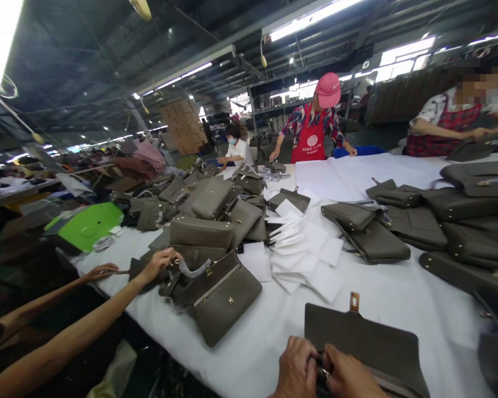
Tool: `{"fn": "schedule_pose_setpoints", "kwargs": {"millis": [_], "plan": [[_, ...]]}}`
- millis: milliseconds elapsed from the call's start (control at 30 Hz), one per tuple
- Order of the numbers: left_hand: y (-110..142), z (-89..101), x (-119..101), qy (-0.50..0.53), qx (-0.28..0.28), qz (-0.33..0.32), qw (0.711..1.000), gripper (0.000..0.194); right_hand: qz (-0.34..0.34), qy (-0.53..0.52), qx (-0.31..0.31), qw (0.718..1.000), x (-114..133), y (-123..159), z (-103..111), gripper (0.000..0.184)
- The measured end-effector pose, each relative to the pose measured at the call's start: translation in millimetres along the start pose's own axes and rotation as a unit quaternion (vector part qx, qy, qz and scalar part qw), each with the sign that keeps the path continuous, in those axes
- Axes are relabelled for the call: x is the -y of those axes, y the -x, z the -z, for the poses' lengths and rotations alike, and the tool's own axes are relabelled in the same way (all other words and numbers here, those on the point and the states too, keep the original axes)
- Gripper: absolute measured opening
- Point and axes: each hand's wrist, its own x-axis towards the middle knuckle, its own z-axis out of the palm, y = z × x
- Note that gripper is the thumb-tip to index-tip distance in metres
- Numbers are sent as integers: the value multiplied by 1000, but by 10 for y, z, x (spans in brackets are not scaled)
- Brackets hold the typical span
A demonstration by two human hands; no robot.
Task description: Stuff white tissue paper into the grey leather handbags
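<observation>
A grey-brown leather handbag (369,340) lies flat on the white-covered table (398,298) right in front of me, its gold-tipped strap tab pointing away. My left hand (296,369) and my right hand (349,380) are both closed on its near edge, fingers pinched together around a small metal fitting (326,373) between them. Only the knuckles and backs of the hands show at the bottom edge of the view.
Several more grey bags are heaped at left centre (207,221) and right (468,221), with white paper sheets (302,251) between. A co-worker's bare arms (108,309) reach in from the left onto a bag. Other people work at the far side (315,132).
</observation>
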Motion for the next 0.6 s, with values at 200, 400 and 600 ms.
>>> {"fn": "schedule_pose_setpoints", "kwargs": {"millis": [200,400,600], "plan": [[-3,190,-375,-55,104,38,992,28,83,111,-22,990,276,193,289,39],[0,98,-372,-57,83,56,993,29,117,117,-20,986,225,171,269,44],[11,79,-376,-52,71,60,994,24,83,-15,-4,996,-22,113,302,38]]}}
